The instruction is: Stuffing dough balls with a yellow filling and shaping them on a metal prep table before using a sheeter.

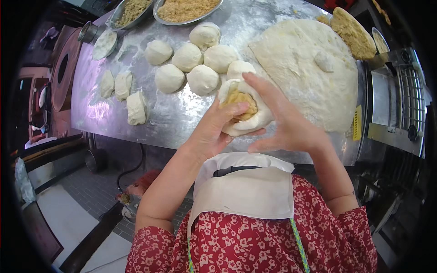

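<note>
My left hand (pixel 218 126) holds a dough wrapper (pixel 261 117) from beneath, its thumb pressed on the yellowish crumbly filling (pixel 247 102) in the middle. Around the wrapper's right side curves my right hand (pixel 286 119), fingers spread and partly blurred; whether its fingertips touch the dough I cannot tell. Just beyond, several round dough balls (pixel 203 80) sit close together on the floured metal table (pixel 164 119). Three cut dough pieces (pixel 136 108) lie to their left. A large slab of dough (pixel 307 68) covers the table's right part, with a small dough lump (pixel 323 61) on top.
Two metal bowls of crumbly filling (pixel 187 22) (pixel 131 25) stand at the far edge. A small floury dish (pixel 104 45) and a metal cup (pixel 88 32) are at the far left. A brown-yellow mass (pixel 353 34) lies far right, near a metal appliance (pixel 392 102).
</note>
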A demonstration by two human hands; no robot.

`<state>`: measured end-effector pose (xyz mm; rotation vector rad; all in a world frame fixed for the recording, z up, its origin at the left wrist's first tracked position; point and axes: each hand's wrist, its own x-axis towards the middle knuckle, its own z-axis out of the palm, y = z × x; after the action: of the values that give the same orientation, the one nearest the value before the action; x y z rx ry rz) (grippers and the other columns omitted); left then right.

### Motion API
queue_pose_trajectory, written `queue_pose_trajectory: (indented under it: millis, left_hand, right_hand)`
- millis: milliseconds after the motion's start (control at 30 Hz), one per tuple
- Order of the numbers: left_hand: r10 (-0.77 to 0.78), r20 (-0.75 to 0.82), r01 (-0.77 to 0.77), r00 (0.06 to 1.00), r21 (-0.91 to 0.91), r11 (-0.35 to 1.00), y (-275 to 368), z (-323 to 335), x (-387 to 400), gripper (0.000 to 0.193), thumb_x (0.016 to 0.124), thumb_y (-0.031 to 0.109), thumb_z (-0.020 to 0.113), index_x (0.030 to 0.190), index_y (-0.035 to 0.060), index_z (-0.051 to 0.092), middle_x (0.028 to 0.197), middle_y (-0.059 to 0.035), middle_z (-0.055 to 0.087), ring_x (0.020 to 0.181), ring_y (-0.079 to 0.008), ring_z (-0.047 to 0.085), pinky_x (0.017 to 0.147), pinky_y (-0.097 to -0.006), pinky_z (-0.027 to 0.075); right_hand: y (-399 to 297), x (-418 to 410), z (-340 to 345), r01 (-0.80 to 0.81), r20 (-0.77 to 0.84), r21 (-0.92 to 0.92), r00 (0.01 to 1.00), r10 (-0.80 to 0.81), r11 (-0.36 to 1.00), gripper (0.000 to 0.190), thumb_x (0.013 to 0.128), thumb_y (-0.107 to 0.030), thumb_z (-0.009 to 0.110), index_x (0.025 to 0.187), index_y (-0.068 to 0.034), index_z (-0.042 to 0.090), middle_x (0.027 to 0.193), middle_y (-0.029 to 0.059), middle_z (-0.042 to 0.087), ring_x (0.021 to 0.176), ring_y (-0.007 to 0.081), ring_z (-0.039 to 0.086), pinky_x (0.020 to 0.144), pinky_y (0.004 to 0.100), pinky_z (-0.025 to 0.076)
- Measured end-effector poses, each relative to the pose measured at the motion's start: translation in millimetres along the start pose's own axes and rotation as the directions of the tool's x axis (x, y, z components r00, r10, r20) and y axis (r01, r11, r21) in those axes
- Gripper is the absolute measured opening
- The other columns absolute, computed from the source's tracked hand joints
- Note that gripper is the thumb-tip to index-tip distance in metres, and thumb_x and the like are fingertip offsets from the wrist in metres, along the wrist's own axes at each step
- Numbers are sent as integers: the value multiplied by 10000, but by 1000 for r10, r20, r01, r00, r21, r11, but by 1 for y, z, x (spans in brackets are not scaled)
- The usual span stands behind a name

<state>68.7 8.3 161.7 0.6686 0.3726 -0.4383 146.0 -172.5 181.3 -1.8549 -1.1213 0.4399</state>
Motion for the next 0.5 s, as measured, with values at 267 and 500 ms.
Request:
queue_pose_trajectory:
  millis: [267, 500]
  left_hand:
    - [54, -65, -46, 996, 124, 991, -16, 11, -5, 512, 970, 143, 459, 1451, 107, 289, 1310, -95, 507, 1160, -174, 562, 939, -320, 499]
    - [62, 52, -61, 997, -18, 998, -3, -1, -10, 647, 926, 120, 454, 1524, 103, 206, 1342, -103, 497, 1198, -192, 545, 957, -348, 498]
  right_hand:
    - [4, 7, 28, -1, -42, -156, 999, -6, 988, 898, 642, -232, 822, 1430, -132, 402, 1341, 245, 460, 1239, 454, 452, 1032, 488, 402]
    - [7, 18, 35, 187, -219, -237, 946, -240, 953, 536, 668, -133, 767, 1166, -70, 581, 1143, 164, 611, 1048, 369, 603, 900, 421, 505]
